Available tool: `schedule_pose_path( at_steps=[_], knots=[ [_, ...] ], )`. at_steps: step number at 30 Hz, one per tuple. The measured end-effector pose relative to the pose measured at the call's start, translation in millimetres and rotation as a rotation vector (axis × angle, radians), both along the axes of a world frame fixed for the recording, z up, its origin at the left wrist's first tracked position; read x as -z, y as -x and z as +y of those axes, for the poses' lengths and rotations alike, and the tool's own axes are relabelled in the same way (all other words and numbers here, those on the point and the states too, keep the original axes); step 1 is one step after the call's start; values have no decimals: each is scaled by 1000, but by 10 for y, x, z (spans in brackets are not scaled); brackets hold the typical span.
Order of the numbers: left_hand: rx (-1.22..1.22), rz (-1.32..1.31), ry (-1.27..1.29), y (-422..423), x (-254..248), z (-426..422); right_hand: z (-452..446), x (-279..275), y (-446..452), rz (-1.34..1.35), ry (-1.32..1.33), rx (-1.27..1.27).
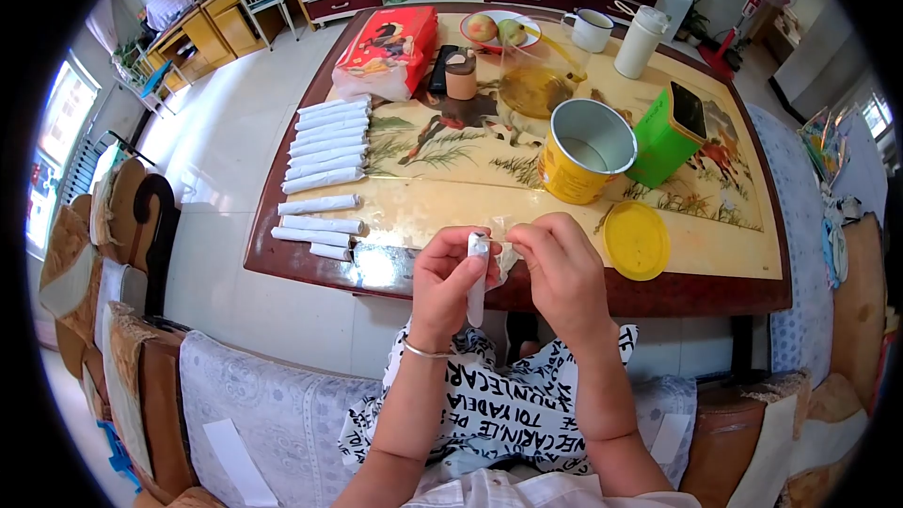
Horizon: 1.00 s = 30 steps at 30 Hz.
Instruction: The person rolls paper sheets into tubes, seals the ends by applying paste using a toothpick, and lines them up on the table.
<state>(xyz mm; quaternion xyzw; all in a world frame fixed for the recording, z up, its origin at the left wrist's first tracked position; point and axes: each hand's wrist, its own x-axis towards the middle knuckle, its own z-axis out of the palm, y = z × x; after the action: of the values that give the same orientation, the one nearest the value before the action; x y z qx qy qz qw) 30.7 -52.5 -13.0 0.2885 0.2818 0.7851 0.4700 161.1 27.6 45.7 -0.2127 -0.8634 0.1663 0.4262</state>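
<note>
Upright over the table's front edge, a slim white paper roll (477,282) is gripped by my left hand (444,284), the thumb pressed along its side. My right hand (562,268) is closed in a pinch just to the right, at a thin piece of clear plastic film (505,261) that shows between the two hands; its exact shape is hard to make out. Similar white paper rolls (324,158) lie in a column on the table's left side. An open yellow tin (576,169) stands beyond my right hand, with its yellow lid (637,240) lying flat nearby.
Behind the tin are a green box (668,136), a clear pitcher (536,92) of yellowish liquid, a white bottle (641,42), a mug (591,30) and a fruit plate (534,26). A red package (388,49), a brown jar (461,75) and a dark phone-like object stand farther left.
</note>
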Motion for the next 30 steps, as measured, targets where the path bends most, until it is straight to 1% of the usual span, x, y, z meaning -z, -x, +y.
schedule_pose_path(
  at_steps=[2,6,14,17,19,20,24,30],
  knots=[
    [-81,27,82,-30,-52,6,3,4,-10,-9,13,3],
    [-113,40,114,-19,-34,8,-23,-38,-18,-24,5,12],
    [-37,-64,103,-39,-87,21,-24,-1,23,-73,-5,7],
    [-19,6,82,-11,-52,15,-20,-1,16,-99,-7,7],
    [3,-20,44,-6,-43,25,-11,-6,-2,-115,-2,5],
    [24,-47,6,-5,-46,25,-15,-18,-10,-114,-3,4],
    [-2,-58,15,-27,-52,35,-53,-86,-8,-42,29,-16],
    [2,23,2,-21,-26,21,-24,-80,-49,-4,-7,-26]
  ],
)
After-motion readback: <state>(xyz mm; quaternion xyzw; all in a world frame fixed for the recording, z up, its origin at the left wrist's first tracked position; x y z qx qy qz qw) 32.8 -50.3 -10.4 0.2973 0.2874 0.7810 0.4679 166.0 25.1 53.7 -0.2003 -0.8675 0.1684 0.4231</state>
